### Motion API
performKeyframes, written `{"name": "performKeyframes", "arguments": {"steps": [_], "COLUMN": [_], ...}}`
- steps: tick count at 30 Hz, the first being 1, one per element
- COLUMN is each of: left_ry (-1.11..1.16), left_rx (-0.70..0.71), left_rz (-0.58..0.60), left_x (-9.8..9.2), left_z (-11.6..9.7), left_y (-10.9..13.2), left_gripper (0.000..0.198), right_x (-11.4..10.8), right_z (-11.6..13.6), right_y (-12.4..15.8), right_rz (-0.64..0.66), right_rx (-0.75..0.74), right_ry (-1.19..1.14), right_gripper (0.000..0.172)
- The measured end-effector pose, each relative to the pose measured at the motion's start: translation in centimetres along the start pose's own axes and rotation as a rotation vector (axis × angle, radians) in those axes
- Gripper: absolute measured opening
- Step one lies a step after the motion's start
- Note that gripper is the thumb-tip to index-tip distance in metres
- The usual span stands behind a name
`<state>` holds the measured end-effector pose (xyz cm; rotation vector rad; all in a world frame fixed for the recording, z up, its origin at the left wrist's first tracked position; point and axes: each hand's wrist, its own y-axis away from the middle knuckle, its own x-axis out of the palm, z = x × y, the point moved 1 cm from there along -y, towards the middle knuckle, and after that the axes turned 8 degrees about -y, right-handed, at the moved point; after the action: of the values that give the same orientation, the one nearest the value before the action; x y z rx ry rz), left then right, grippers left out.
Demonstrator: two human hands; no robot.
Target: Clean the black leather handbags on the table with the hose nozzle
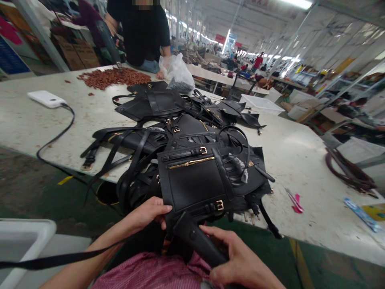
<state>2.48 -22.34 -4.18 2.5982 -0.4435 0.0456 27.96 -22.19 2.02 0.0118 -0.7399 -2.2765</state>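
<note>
My left hand [152,212] pinches the lower left corner of a black leather bag panel [195,180], thumb on top. The panel bears a gold zipper, straps and gold buckles, and it lies on a heap of similar black bag pieces [189,124] at the table's near edge. Below it, my right hand [237,257] is closed around a folded black leather piece [195,237] with a round, snap-like dot near its end. Whether this piece is joined to the panel I cannot tell. A long black strap [75,257] runs across my left forearm.
On the white table [300,152] are a pile of small brown pieces [114,77], a white power bank [46,98] with a black cable, a clear plastic bag [179,74] and pink-handled snips [297,204]. A person in black [140,32] stands across. A white bin [27,245] is at lower left.
</note>
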Motion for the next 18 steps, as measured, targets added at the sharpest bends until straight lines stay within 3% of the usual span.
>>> {"name": "performKeyframes", "arguments": {"steps": [3, 6, 11, 14, 18], "left_ry": [-0.01, 0.005, 0.207, 0.317, 0.359], "left_rx": [0.004, 0.006, -0.023, -0.004, 0.058], "left_rz": [-0.055, -0.034, -0.073, -0.133, -0.208], "left_x": [-0.3, 0.0, 0.6, 0.2, -0.6], "left_z": [-0.1, 0.2, 0.4, -1.0, -4.5], "left_y": [0.0, -0.2, -0.7, -0.7, -1.4], "left_gripper": [0.033, 0.036, 0.031, 0.028, 0.028], "right_x": [0.3, 0.4, 0.6, 0.7, 0.0], "right_z": [0.5, 0.6, 1.0, 2.1, 3.0], "right_y": [-0.7, -1.5, -3.2, -3.5, -2.8], "right_rz": [0.061, 0.075, 0.069, -0.002, -0.095], "right_rx": [-0.015, -0.016, -0.093, -0.187, -0.262], "right_ry": [-0.07, -0.141, -0.184, -0.217, -0.286], "right_gripper": [0.071, 0.07, 0.07, 0.071, 0.072]}}
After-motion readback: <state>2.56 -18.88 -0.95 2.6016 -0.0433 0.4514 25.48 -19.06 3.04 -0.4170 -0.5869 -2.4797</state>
